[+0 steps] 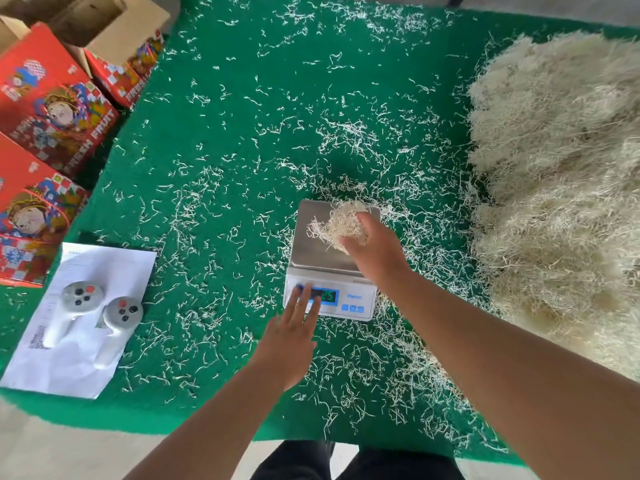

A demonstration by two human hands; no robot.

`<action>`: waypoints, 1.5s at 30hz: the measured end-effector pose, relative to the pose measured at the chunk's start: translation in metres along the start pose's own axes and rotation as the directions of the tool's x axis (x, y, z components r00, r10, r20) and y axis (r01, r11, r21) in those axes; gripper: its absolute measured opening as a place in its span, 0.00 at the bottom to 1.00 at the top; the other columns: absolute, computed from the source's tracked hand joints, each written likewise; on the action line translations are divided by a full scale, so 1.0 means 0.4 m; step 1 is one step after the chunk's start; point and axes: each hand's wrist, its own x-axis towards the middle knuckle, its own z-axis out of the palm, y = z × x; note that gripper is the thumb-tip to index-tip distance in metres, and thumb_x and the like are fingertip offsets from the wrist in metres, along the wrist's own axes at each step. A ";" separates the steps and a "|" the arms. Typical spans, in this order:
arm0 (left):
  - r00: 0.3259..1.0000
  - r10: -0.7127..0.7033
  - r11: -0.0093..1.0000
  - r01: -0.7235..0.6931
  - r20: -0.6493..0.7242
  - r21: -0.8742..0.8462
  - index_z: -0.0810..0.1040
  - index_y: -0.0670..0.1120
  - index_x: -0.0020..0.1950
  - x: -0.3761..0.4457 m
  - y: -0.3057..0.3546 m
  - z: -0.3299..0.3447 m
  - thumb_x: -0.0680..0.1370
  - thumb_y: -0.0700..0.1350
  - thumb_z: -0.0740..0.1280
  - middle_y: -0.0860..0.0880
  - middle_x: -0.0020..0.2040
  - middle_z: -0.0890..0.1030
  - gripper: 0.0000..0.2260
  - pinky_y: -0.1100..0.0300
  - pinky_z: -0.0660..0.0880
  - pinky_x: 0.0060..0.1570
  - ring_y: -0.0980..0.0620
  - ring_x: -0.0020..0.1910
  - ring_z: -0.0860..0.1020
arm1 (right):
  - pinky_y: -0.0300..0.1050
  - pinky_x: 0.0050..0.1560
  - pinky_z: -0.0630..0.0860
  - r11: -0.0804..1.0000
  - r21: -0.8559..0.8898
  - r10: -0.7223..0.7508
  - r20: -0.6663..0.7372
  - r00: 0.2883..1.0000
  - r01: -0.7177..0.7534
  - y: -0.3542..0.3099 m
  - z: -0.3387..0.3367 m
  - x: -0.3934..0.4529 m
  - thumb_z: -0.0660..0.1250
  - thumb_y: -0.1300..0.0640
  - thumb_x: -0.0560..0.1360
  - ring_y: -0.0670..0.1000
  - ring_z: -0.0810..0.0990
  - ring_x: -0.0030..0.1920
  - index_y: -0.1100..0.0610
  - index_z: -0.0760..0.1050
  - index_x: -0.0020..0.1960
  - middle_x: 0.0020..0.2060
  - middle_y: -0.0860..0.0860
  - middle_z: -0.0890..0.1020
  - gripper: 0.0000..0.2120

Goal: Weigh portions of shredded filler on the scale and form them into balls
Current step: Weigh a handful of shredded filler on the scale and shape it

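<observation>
A table covered in green felt is strewn all over with loose pale shreds. A digital scale is set on it directly beneath the right hand, with its front panel under the fingertips of the left hand. A large heap of shredded filler is piled well to the right of the right hand. Far left of the left hand, a white sheet of paper is laid flat, and two grey controllers are rested on it.
</observation>
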 end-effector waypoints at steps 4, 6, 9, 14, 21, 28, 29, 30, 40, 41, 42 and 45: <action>1.000 -0.003 1.000 0.003 0.015 0.025 0.29 0.47 0.82 -0.015 -0.007 0.059 0.84 0.45 0.59 0.47 0.77 0.19 0.40 0.41 0.59 0.79 0.43 0.78 0.24 | 0.57 0.55 0.84 1.000 -0.028 -0.011 0.018 1.000 0.011 0.017 -0.016 0.007 0.70 0.47 0.81 0.48 0.81 0.43 0.54 0.63 0.81 0.72 0.60 0.76 0.32; 1.000 0.000 1.000 0.000 0.028 0.015 0.31 0.46 0.83 -0.045 -0.011 0.090 0.83 0.41 0.59 0.47 0.78 0.20 0.41 0.42 0.56 0.80 0.44 0.79 0.25 | 0.47 0.54 0.80 0.999 -0.035 -0.036 0.026 0.999 0.037 0.025 -0.022 0.014 0.71 0.48 0.81 0.46 0.79 0.45 0.55 0.65 0.80 0.72 0.59 0.77 0.31; 0.996 -0.027 1.000 0.026 0.089 0.016 0.30 0.47 0.82 -0.093 -0.025 0.133 0.83 0.40 0.58 0.46 0.79 0.23 0.40 0.43 0.47 0.82 0.44 0.81 0.30 | 0.39 0.57 0.71 0.997 -0.059 -0.052 0.074 0.996 0.056 0.032 -0.030 0.018 0.72 0.50 0.80 0.49 0.79 0.58 0.53 0.67 0.78 0.70 0.57 0.78 0.30; 0.997 -0.068 0.996 0.070 0.044 -0.048 0.37 0.49 0.85 -0.141 -0.051 0.156 0.83 0.39 0.56 0.50 0.83 0.32 0.36 0.50 0.44 0.82 0.48 0.83 0.34 | 0.52 0.74 0.69 0.993 -0.073 -0.081 0.120 0.989 0.090 0.027 -0.049 0.023 0.76 0.51 0.77 0.48 0.73 0.69 0.51 0.68 0.78 0.73 0.51 0.75 0.32; 0.974 -0.222 0.931 0.197 -0.050 -0.308 0.68 0.46 0.80 -0.211 -0.089 0.127 0.86 0.45 0.58 0.47 0.84 0.59 0.21 0.49 0.60 0.80 0.46 0.83 0.56 | 0.53 0.74 0.66 0.976 -0.209 -0.069 -0.023 0.997 0.062 -0.007 -0.095 0.015 0.77 0.46 0.75 0.55 0.72 0.72 0.50 0.66 0.78 0.73 0.56 0.73 0.36; 0.955 -0.298 0.896 0.278 -0.004 -0.346 0.66 0.51 0.80 -0.260 -0.127 0.161 0.86 0.49 0.58 0.52 0.82 0.63 0.21 0.52 0.58 0.79 0.51 0.81 0.60 | 0.59 0.72 0.72 0.987 -0.159 0.027 -0.053 0.998 -0.036 0.016 -0.127 -0.078 0.74 0.49 0.77 0.54 0.74 0.70 0.53 0.66 0.78 0.71 0.55 0.74 0.33; 0.953 -0.302 0.893 0.287 0.011 -0.346 0.65 0.50 0.81 -0.266 -0.127 0.167 0.86 0.49 0.58 0.52 0.82 0.63 0.21 0.52 0.59 0.79 0.50 0.81 0.60 | 0.58 0.71 0.73 0.986 -0.156 0.047 -0.067 0.997 -0.057 0.031 -0.131 -0.095 0.73 0.51 0.78 0.54 0.74 0.69 0.52 0.66 0.78 0.72 0.55 0.74 0.32; 0.954 -0.299 0.895 0.289 0.025 -0.340 0.65 0.50 0.81 -0.271 -0.126 0.176 0.86 0.49 0.58 0.51 0.82 0.63 0.22 0.52 0.59 0.79 0.50 0.81 0.60 | 0.55 0.69 0.73 0.985 -0.154 0.069 -0.078 0.994 -0.081 0.048 -0.136 -0.111 0.73 0.52 0.78 0.54 0.75 0.69 0.52 0.66 0.78 0.72 0.55 0.74 0.31; 0.955 -0.293 0.929 0.297 0.048 -0.220 0.68 0.51 0.78 -0.281 -0.106 0.200 0.84 0.54 0.62 0.52 0.81 0.63 0.23 0.48 0.70 0.73 0.49 0.79 0.62 | 0.48 0.55 0.79 0.942 -0.121 0.294 -0.147 0.944 -0.312 0.243 -0.203 -0.282 0.72 0.55 0.79 0.49 0.78 0.58 0.49 0.69 0.76 0.69 0.55 0.78 0.27; 0.955 -0.293 0.931 0.296 0.044 -0.214 0.69 0.51 0.78 -0.280 -0.105 0.198 0.84 0.54 0.62 0.52 0.81 0.63 0.23 0.48 0.70 0.72 0.49 0.79 0.63 | 0.47 0.51 0.81 0.936 -0.135 0.304 -0.150 0.941 -0.324 0.259 -0.208 -0.297 0.72 0.55 0.79 0.47 0.79 0.55 0.49 0.69 0.76 0.68 0.54 0.79 0.27; 0.955 -0.294 0.932 0.296 0.040 -0.210 0.69 0.51 0.78 -0.280 -0.104 0.197 0.83 0.54 0.63 0.52 0.81 0.64 0.22 0.47 0.71 0.72 0.48 0.79 0.63 | 0.43 0.47 0.80 0.932 -0.148 0.310 -0.148 0.939 -0.331 0.273 -0.212 -0.309 0.73 0.55 0.79 0.45 0.80 0.52 0.50 0.70 0.75 0.67 0.54 0.79 0.26; 0.955 -0.293 0.936 0.294 0.035 -0.192 0.69 0.50 0.77 -0.279 -0.101 0.194 0.83 0.54 0.63 0.50 0.80 0.64 0.23 0.47 0.71 0.71 0.48 0.78 0.64 | 0.48 0.58 0.77 0.925 -0.161 0.324 -0.136 0.936 -0.344 0.303 -0.214 -0.331 0.73 0.56 0.79 0.50 0.79 0.58 0.52 0.72 0.74 0.66 0.56 0.80 0.25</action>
